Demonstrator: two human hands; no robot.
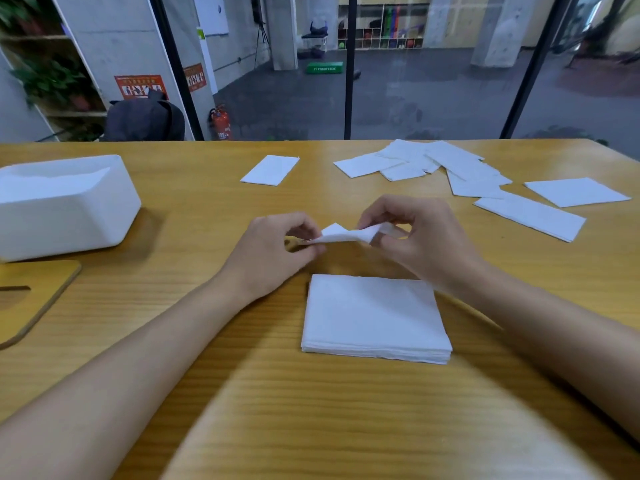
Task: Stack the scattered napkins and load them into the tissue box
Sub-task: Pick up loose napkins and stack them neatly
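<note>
Wooden table (346, 427) nearest, black-framed glass wall (349, 81) behind it, red fire extinguisher (220, 122) beyond the glass, dark backpack (145, 117) and plant shelves (52, 77) left of the extinguisher, grey floor (433, 95), green box (324, 67) and cubby shelving (381, 29) far right of it.

Left hand (273, 252), right hand (420, 237): pinch grips

A squared napkin stack (375, 317) lies on the wooden bench (311, 410). Just beyond the stack, the left hand (277, 247) and right hand (422, 240) each pinch an end of one sagging napkin (343, 233), held above the bench. Far left of the stack stands the white tissue box (65, 206), with a wooden lid (31, 299) lying flat beside it. Beyond the stack lies a lone napkin (270, 169), and loose scattered napkins (467, 171) overlap beyond and to its right.
</note>
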